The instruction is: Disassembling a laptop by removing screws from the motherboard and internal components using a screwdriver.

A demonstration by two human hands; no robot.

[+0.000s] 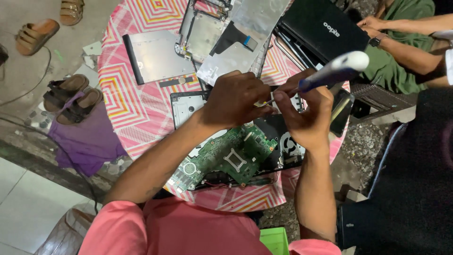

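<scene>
Right now I see the open laptop base (pixel 188 106) on the round pink patterned table (pixel 125 89); in its shell lie a green circuit board (pixel 226 158) and, to the right, a fan (pixel 290 144). My left hand (pixel 236 99) is curled above the shell's far part, fingertips pressed together at something too small to tell. My right hand (pixel 306 115) pinches a screwdriver (pixel 330 72) with a blue-and-white handle; its thin shaft runs left between my fingers toward the left fingertips. Far on the table lie a flat grey drive (pixel 155 56) and a black laptop lid (pixel 325 28)
</scene>
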